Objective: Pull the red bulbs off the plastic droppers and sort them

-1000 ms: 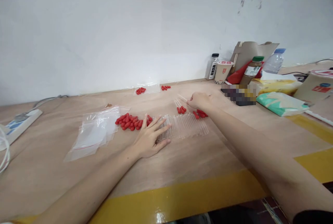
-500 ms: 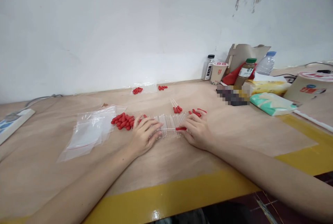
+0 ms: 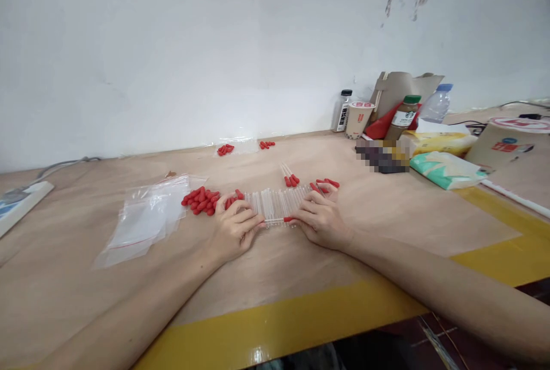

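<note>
Above a row of clear thin glass tubes (image 3: 270, 201), my left hand (image 3: 234, 228) pinches the left end of one glass dropper tube (image 3: 274, 221). At that tube's right end is a red rubber bulb (image 3: 287, 219), gripped by the fingertips of my right hand (image 3: 323, 220). I cannot tell how far the tube goes into the bulb. Beside my left hand lies a pile of red bulbs (image 3: 200, 200), partly hidden by the fingers. More red bulbs (image 3: 329, 182) show behind my right hand. Just beyond the row lie several droppers (image 3: 292, 180) with red bulbs on.
Clear zip bags (image 3: 146, 218) lie at left, near a power strip (image 3: 26, 207). A bag with red bulbs (image 3: 226, 150) lies by the wall. Bottles, a cup (image 3: 359, 121), tissue packs (image 3: 447, 169) and a paper tub (image 3: 507, 144) stand at right. Yellow tape (image 3: 266, 330) edges the table.
The tube and its red bulb have come slightly nearer to me and a little left. Both hands have shifted a little, uncovering more of the glass row.
</note>
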A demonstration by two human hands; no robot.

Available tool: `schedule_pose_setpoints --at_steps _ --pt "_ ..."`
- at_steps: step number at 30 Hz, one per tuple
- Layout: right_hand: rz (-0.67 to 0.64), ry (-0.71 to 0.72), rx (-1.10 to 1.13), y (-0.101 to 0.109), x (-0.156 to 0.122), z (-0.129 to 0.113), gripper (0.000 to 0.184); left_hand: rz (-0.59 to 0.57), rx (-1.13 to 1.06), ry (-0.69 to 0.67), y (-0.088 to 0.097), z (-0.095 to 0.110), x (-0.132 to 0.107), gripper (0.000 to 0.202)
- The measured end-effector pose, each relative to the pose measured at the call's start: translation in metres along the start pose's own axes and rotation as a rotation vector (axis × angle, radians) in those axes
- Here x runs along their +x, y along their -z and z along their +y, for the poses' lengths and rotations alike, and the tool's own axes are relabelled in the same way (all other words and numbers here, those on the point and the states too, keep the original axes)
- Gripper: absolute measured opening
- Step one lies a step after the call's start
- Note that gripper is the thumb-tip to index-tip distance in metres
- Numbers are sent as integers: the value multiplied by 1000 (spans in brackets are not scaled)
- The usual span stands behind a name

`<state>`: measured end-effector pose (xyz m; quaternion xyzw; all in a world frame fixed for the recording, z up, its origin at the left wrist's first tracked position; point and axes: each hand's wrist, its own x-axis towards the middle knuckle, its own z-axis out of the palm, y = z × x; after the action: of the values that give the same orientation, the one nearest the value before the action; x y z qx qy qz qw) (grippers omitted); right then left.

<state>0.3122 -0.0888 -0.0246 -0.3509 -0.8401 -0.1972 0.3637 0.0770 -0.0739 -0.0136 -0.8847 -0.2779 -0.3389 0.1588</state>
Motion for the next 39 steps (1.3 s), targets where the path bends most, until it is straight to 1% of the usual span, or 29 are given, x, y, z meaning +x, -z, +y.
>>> schedule_pose_setpoints --at_steps 5,8,12,14,15,17,19,21,24,27,29,31,35,39 --pt "-22 62 41 3 -1 3 19 13 -27 13 -1 0 -1 11" --pt "-44 72 80 5 0 2 20 23 -29 -3 -1 0 -1 11" --pt "11 34 130 6 -2 9 18 46 -43 -24 -2 -7 -5 10" --pt "51 -62 185 6 -5 21 17 79 -48 18 -2 -12 -9 12" --pt "75 -150 231 6 -6 28 16 99 -42 52 -2 -14 -10 13" --pt "128 -394 364 4 -7 46 19 113 -13 128 -3 -16 -11 17" --pt "162 -600 440 3 -6 64 24 86 13 191 -5 -16 -8 23" --pt "182 -745 428 3 -5 79 28 67 26 226 -7 -15 -2 26" --pt "167 -870 361 3 -5 96 31 45 13 185 -11 -16 8 22" --pt "201 -941 409 4 -6 106 31 19 -16 102 -15 -18 14 16" --pt "252 -945 433 3 -8 108 30 4 -14 57 -17 -18 16 15" --pt "255 -931 427 1 -9 109 28 -6 4 11 -20 -16 19 14" --pt "160 -923 425 -1 -12 107 29 3 -8 -59 -25 -9 24 14" --pt "69 -916 385 -4 -16 109 27 -55 -74 -40 -26 -3 25 15"
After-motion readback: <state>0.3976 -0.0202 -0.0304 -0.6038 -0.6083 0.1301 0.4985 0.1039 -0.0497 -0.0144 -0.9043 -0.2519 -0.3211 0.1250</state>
